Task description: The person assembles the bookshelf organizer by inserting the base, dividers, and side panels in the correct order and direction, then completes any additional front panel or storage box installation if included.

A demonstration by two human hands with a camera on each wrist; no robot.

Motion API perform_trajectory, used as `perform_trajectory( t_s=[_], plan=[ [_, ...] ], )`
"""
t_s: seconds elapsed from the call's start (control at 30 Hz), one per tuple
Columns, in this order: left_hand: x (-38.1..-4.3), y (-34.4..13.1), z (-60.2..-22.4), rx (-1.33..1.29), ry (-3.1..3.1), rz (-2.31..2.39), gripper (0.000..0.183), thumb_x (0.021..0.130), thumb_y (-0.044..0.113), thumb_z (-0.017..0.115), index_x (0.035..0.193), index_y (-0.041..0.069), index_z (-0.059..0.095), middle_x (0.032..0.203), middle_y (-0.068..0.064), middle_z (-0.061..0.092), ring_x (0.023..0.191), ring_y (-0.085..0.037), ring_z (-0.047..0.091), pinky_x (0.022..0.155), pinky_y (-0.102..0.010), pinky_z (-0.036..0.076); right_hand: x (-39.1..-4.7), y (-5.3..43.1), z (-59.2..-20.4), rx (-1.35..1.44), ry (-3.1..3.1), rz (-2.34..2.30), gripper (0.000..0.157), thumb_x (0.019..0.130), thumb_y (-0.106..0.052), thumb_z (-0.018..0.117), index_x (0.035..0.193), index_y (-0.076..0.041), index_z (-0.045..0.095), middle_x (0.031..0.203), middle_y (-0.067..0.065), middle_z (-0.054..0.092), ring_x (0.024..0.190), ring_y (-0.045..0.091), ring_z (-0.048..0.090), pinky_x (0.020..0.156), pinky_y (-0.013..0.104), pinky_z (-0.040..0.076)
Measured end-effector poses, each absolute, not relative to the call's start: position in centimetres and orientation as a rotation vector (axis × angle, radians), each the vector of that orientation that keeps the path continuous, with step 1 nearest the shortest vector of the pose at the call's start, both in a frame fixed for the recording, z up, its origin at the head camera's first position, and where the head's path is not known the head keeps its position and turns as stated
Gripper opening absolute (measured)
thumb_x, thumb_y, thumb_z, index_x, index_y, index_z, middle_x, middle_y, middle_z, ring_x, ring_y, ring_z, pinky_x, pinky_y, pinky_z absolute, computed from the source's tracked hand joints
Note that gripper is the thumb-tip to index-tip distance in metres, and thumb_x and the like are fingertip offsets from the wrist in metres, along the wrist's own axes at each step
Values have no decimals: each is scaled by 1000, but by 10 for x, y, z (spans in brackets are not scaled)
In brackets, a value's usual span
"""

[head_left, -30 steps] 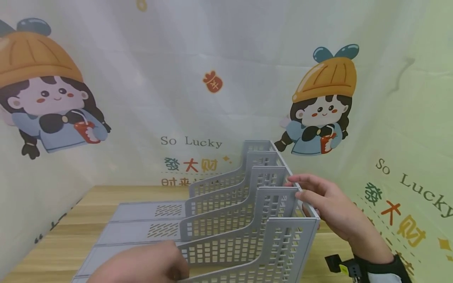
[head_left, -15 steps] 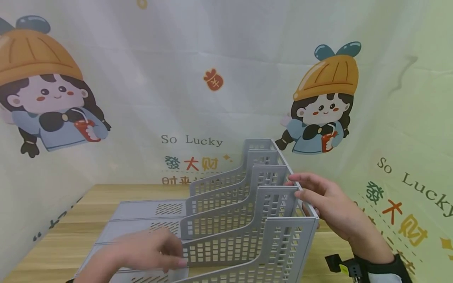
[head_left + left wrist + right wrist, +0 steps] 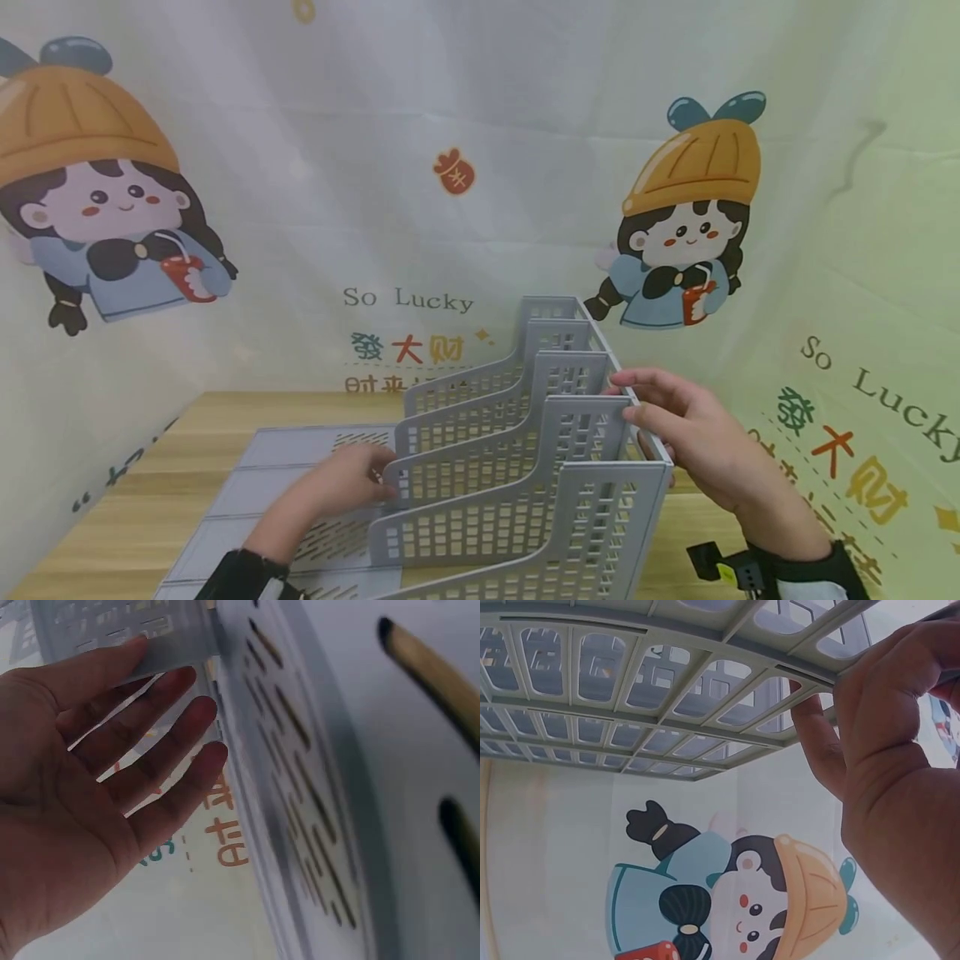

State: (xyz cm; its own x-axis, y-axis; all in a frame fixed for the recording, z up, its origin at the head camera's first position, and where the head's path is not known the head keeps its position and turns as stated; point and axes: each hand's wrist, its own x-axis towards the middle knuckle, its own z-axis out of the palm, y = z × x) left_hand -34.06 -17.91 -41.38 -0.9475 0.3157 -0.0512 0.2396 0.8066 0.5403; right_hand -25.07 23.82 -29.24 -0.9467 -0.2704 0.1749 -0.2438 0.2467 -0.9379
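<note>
Gripping the back frame of an upright grey plastic lattice rack (image 3: 551, 446), the right hand (image 3: 701, 433) had its thumb at the top rail and its other fingers curled in at the openings, as I made out on my head and right wrist feeds. I saw the rack on the pale wood-grain counter (image 3: 172, 450), right of centre, its five perforated dividers in a row, each tall at the back and dipping in a curve to a low front end. At the front end of the grey perforated middle divider (image 3: 472, 468) I had the left hand (image 3: 352, 482) pinching the edge, thumb on one face and a finger behind it, the remaining fingers spread; how firmly they pressed, I could not tell. The two hands were well apart, one at the front and one at the back. A flat grey plastic base (image 3: 255, 492) with patches of slanted slots ran leftward from the dividers, partly hidden from me by the left forearm. Beyond the counter I saw a pale cloth (image 3: 360, 192) printed with two cartoon figures in orange hats, a small red pouch and "So Lucky" lettering.
</note>
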Motion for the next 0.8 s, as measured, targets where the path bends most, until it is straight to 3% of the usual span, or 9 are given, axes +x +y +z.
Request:
perform_trajectory(
  t_s=[0.23, 0.53, 0.8],
  plan=[
    [-340, -178, -425, 498, 2909, 778, 18, 73, 4, 89, 84, 14, 80, 81, 1, 78, 78, -15, 71, 79, -41, 64, -250, 237, -292, -536, 2467, -1839, 48, 108, -16, 58, 151, 2, 46, 167, 25, 41, 113, 8, 68, 85, 31, 63],
    [-342, -171, -421, 459, 2968, 739, 22, 70, 7, 92, 85, 15, 78, 83, 0, 79, 81, -18, 74, 82, -44, 65, -248, 241, -291, -525, 2464, -1857, 47, 108, -14, 57, 150, 4, 45, 166, 25, 41, 110, 9, 70, 85, 33, 64],
    [-342, -167, -421, 447, 2970, 717, 22, 70, 8, 93, 87, 9, 78, 80, -3, 76, 76, -18, 72, 75, -41, 65, -249, 240, -290, -529, 2478, -1831, 47, 108, -17, 58, 150, 1, 47, 161, 26, 47, 114, 13, 69, 88, 33, 63]
  ],
)
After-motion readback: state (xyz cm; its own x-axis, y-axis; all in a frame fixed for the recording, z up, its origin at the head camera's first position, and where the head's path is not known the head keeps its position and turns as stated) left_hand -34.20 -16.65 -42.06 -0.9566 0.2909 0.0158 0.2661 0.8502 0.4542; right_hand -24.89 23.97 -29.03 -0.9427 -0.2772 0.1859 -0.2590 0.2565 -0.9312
